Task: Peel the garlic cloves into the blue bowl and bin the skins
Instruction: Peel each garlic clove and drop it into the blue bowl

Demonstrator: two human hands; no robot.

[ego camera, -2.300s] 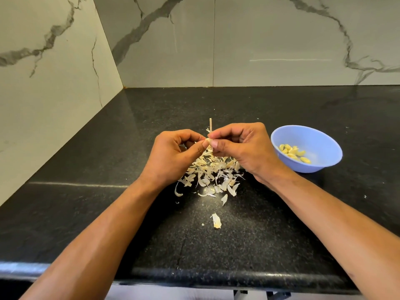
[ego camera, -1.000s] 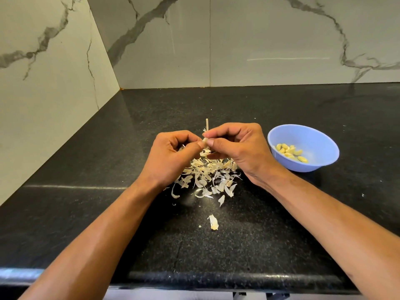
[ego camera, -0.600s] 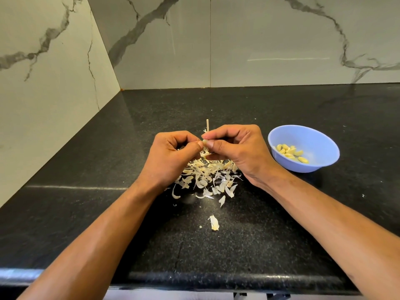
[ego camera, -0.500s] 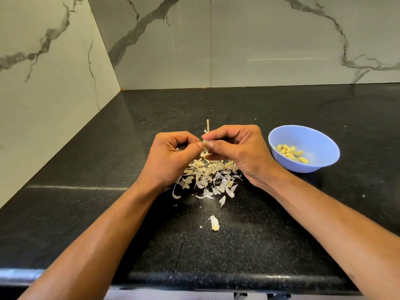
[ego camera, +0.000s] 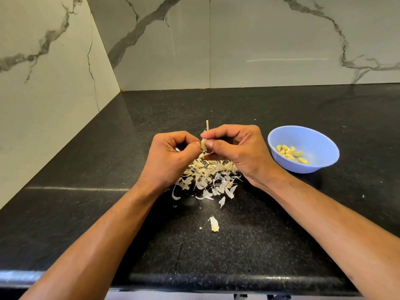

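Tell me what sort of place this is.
Most likely a home kitchen corner: a black speckled stone countertop meets marble-look wall panels, and a blue bowl of peeled garlic cloves sits beside a pile of garlic skins.

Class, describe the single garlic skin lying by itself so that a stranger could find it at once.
Start at the black countertop and find the heap of garlic skins beneath the two hands. Move toward the counter's front edge: the lone skin lies there, clearly apart from the heap, with bare counter all around it.
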